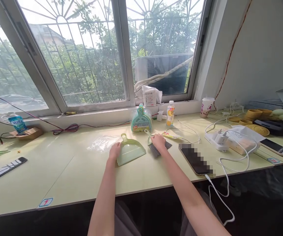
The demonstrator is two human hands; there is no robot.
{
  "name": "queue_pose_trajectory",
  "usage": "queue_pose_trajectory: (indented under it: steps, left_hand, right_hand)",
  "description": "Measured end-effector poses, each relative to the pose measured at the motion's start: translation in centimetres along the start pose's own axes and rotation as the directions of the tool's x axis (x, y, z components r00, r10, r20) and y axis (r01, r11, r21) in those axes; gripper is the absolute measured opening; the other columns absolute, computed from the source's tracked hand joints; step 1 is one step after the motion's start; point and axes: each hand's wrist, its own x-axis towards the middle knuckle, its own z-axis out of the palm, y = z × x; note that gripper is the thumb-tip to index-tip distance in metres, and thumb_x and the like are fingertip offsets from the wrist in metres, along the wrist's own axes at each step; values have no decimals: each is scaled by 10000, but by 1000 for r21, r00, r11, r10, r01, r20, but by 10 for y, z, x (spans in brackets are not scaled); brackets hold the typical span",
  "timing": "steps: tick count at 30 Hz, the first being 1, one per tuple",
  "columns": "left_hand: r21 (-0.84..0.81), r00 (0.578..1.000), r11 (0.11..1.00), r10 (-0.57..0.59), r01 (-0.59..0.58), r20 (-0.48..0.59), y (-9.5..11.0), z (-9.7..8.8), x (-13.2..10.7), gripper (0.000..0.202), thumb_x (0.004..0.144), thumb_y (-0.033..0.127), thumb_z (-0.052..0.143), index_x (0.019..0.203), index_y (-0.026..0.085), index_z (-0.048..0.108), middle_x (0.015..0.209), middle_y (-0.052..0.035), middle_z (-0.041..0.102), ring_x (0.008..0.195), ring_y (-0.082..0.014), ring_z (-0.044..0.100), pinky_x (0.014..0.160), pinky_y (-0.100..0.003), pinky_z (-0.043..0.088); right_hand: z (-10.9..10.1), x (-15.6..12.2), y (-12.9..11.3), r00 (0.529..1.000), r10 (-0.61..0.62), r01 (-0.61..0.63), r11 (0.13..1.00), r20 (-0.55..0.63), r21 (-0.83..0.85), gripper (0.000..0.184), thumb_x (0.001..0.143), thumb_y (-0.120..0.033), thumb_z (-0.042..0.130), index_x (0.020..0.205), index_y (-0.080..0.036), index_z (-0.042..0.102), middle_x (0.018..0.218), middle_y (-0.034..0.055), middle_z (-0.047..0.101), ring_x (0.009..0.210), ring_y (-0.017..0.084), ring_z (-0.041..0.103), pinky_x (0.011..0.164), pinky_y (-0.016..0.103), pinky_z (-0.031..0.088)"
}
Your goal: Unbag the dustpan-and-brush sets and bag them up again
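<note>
My left hand [114, 151] grips the left edge of a small pale green dustpan [131, 152] lying flat on the yellowish table [82, 177]. My right hand [158, 142] is closed over a little hand brush [156, 149], whose dark bristles stick out toward me and whose green handle shows behind the fingers. Pan and brush lie side by side, a short gap between them. Just behind them stands a packaged teal dustpan-and-brush set [141, 120].
A crumpled clear plastic bag [102, 143] lies left of the pan. A phone [196, 159] on a white cable, a charger block [220, 139], a drink bottle [170, 113], a paper cup [206, 107] and yellow bowls [254, 115] are at the right. Another phone [5, 168] lies at the left.
</note>
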Motion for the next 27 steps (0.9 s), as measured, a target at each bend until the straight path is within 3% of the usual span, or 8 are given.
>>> queue_pose_trajectory:
  steps: [5, 10, 15, 19, 23, 27]
  left_hand:
    - [154, 997, 988, -20, 31, -71, 2, 1, 0, 223, 806, 381, 500, 800, 230, 665, 977, -130, 703, 945, -297, 618, 730, -349, 416]
    - [285, 997, 959, 23, -3, -67, 2, -2, 2, 278, 780, 483, 541, 762, 227, 650, 931, -120, 711, 868, -273, 633, 675, -324, 418]
    - [357, 998, 934, -8, 28, -56, 3, 2, 6, 289, 760, 494, 547, 655, 229, 595, 824, -123, 689, 805, -293, 632, 638, -336, 412]
    - [374, 999, 927, 13, 0, -33, 13, 16, 5, 281, 784, 471, 512, 643, 232, 553, 780, -108, 671, 770, -284, 630, 624, -333, 408]
    - [383, 999, 923, 41, -42, 12, 22, 29, 3, 270, 789, 452, 508, 637, 231, 534, 735, -98, 663, 749, -274, 627, 616, -324, 400]
    - [371, 999, 928, 16, -34, 49, 26, 29, 1, 279, 818, 461, 481, 682, 230, 561, 823, -100, 684, 795, -282, 634, 630, -329, 401]
  right_hand:
    - [3, 15, 2, 990, -8, 23, 994, 144, -104, 278, 831, -314, 579, 1008, -141, 705, 1101, 175, 666, 1065, 272, 613, 791, 315, 434]
    - [-2, 25, 1, 975, -67, 100, 984, 213, -145, 262, 733, -327, 703, 936, -162, 721, 1006, 139, 703, 996, 258, 648, 803, 321, 447]
    - [-2, 19, 7, 985, -67, 84, 991, 162, -103, 307, 730, -324, 702, 968, -130, 711, 1006, 168, 701, 973, 273, 659, 770, 320, 465]
    - [-4, 18, 13, 990, -61, 73, 994, 129, -87, 366, 687, -333, 721, 979, -112, 702, 998, 177, 697, 958, 284, 659, 753, 318, 470]
    - [-8, 20, 17, 999, -28, 28, 1000, 36, -13, 301, 720, -327, 674, 947, -130, 704, 1006, 159, 691, 942, 274, 655, 749, 314, 464]
    - [-16, 19, 14, 996, -39, 47, 993, -78, 105, 227, 753, -361, 654, 884, -182, 702, 987, 104, 688, 909, 236, 647, 771, 310, 451]
